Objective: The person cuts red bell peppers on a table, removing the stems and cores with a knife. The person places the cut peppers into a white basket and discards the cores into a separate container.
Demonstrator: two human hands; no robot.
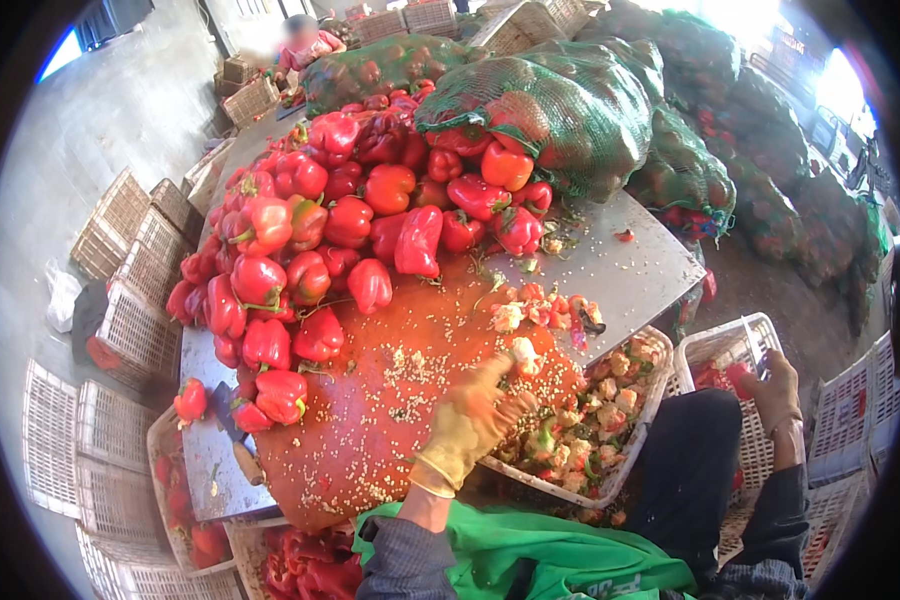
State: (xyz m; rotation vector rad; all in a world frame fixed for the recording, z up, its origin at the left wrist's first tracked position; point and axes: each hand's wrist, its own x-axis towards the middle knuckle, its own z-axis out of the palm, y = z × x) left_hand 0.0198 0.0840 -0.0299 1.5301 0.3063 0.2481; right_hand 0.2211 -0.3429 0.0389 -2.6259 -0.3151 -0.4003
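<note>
My left hand [469,420], in a yellowish work glove, reaches over the orange cutting board [375,450], fingers apart. Its fingertips are by a pale pepper core [526,356], and seeds are scattered around. Just right of it, a white plastic basket [607,499] holds many cores and trimmings. At the right, my right hand [776,394] is closed around what looks like a knife, its narrow pale blade [751,343] pointing up; the handle is hidden. Beside the thumb is a red pepper piece [738,379], over a white basket [727,337]; whether I hold it is unclear.
A heap of red bell peppers [345,217] covers the metal table [615,262]. Green mesh sacks [547,105] stand behind. A wooden-handled knife [246,461] lies at the left edge. Baskets [116,450] line the wall; one holds cut peppers [311,566]. A person [306,49] is farther back.
</note>
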